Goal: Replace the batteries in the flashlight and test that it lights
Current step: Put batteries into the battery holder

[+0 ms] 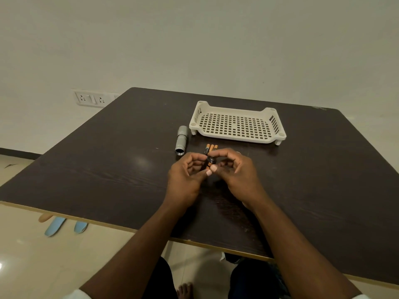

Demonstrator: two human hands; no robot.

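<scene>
A grey flashlight body (181,140) lies on the dark table (108,169), its open end facing me. Just right of it, three orange-and-black batteries (211,147) lie side by side. My left hand (185,178) and my right hand (235,175) meet above the table in front of those batteries. Together they pinch a small black battery holder (209,162) with orange batteries in it. My fingers hide most of the holder. A small round metal piece (238,152) peeks out behind my right hand.
A white perforated plastic tray (237,124) stands at the back, right of the flashlight body. A wall socket panel (92,99) is behind the table's left corner. Blue slippers (64,226) lie on the floor at the left.
</scene>
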